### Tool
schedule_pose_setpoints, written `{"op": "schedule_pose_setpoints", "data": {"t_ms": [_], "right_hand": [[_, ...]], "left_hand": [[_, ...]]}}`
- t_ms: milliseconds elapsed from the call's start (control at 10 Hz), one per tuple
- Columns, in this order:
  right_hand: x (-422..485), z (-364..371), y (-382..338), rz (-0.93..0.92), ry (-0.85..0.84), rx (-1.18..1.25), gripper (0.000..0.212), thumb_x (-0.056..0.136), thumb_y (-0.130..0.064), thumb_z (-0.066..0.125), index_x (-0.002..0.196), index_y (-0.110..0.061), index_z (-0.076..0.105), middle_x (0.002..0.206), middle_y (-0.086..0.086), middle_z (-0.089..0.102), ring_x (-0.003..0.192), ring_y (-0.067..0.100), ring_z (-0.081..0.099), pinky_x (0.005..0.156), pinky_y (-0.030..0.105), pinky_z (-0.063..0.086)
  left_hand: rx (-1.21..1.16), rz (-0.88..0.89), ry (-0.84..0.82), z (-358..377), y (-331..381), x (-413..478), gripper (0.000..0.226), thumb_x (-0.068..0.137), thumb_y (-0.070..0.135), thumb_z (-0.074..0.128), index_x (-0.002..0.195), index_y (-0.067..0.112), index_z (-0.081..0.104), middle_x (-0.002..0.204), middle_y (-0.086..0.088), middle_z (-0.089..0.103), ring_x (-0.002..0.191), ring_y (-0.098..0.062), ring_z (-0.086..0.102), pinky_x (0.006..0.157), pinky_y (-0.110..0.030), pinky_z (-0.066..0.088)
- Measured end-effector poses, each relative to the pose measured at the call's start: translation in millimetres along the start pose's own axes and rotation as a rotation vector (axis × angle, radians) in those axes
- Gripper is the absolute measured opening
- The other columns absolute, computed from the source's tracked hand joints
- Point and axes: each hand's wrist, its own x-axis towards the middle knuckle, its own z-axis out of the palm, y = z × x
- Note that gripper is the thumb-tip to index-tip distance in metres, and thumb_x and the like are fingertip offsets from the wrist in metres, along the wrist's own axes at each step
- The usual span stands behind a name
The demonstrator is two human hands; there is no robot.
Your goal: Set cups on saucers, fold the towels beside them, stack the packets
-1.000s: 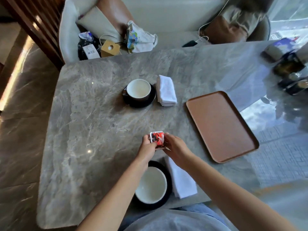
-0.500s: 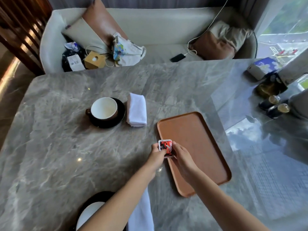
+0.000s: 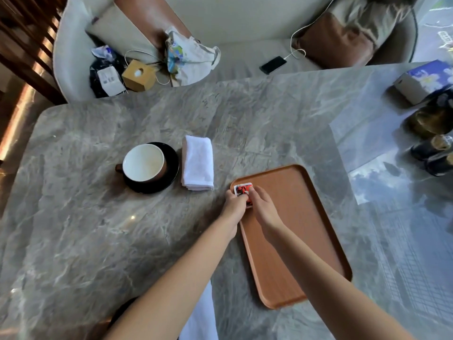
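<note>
A small stack of red and white packets (image 3: 242, 190) sits at the near-left corner of the brown tray (image 3: 301, 236). My left hand (image 3: 235, 204) grips its left side and my right hand (image 3: 261, 204) grips its right side. A white-lined cup (image 3: 143, 163) stands on a black saucer (image 3: 171, 173) at the table's middle left, with a folded white towel (image 3: 198, 163) right beside it. Under my left forearm, the edge of a second saucer (image 3: 122, 312) and a second white towel (image 3: 201, 317) show at the near edge.
The marble table (image 3: 73, 229) spreads wide to the left. A boxed item (image 3: 421, 82) and dark jars (image 3: 434, 153) stand at the far right. Behind the table a sofa holds cushions, a bag, a small cardboard box (image 3: 138, 74) and a phone (image 3: 272, 65) on a cable.
Both hands carried the packets from the bare marble to the right and forward onto the tray's near-left corner. The view lifted, so the near cup slid out of sight.
</note>
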Motion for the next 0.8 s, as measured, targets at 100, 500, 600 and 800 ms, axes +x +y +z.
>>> {"op": "schedule_pose_setpoints", "data": {"t_ms": [100, 500, 600, 800], "right_hand": [[1.2, 0.1, 1.5, 0.001, 0.030, -0.017, 0.024, 0.098, -0.026, 0.042, 0.102, -0.012, 0.061, 0.088, -0.009, 0.059, 0.082, 0.004, 0.057, 0.062, 0.004, 0.044], [-10.3, -2.4, -3.6, -0.005, 0.015, 0.008, 0.044, 0.101, -0.031, 0.035, 0.132, -0.002, 0.047, 0.141, 0.014, 0.047, 0.097, 0.001, 0.052, 0.067, -0.006, 0.031], [-19.5, -2.9, -4.7, -0.058, 0.021, -0.009, 0.045, 0.102, -0.028, 0.035, 0.131, 0.005, 0.044, 0.141, 0.020, 0.045, 0.105, 0.007, 0.043, 0.061, -0.003, 0.035], [-44.7, 7.7, -12.8, -0.213, 0.075, -0.079, 0.035, 0.101, -0.015, 0.035, 0.121, 0.010, 0.049, 0.129, 0.028, 0.052, 0.107, 0.022, 0.046, 0.082, 0.020, 0.039]], "left_hand": [[-0.008, 0.001, -0.011, 1.4, 2.0, 0.5, 0.036, 0.091, 0.018, 0.047, 0.125, 0.010, 0.043, 0.118, -0.012, 0.061, 0.099, -0.019, 0.057, 0.084, -0.029, 0.045], [0.042, 0.058, -0.060, 1.8, 1.9, -12.1, 0.045, 0.088, 0.022, 0.047, 0.132, 0.013, 0.038, 0.125, -0.010, 0.059, 0.114, -0.022, 0.056, 0.104, -0.042, 0.043], [0.040, 0.088, -0.085, -3.1, -1.9, -20.9, 0.045, 0.092, 0.028, 0.047, 0.134, 0.016, 0.036, 0.131, -0.005, 0.056, 0.116, -0.018, 0.053, 0.105, -0.036, 0.040], [0.084, 0.124, -0.115, -23.4, -1.9, -49.4, 0.068, 0.099, 0.028, 0.039, 0.150, 0.016, -0.004, 0.157, -0.002, 0.019, 0.142, -0.012, 0.022, 0.112, -0.026, 0.019]]}}
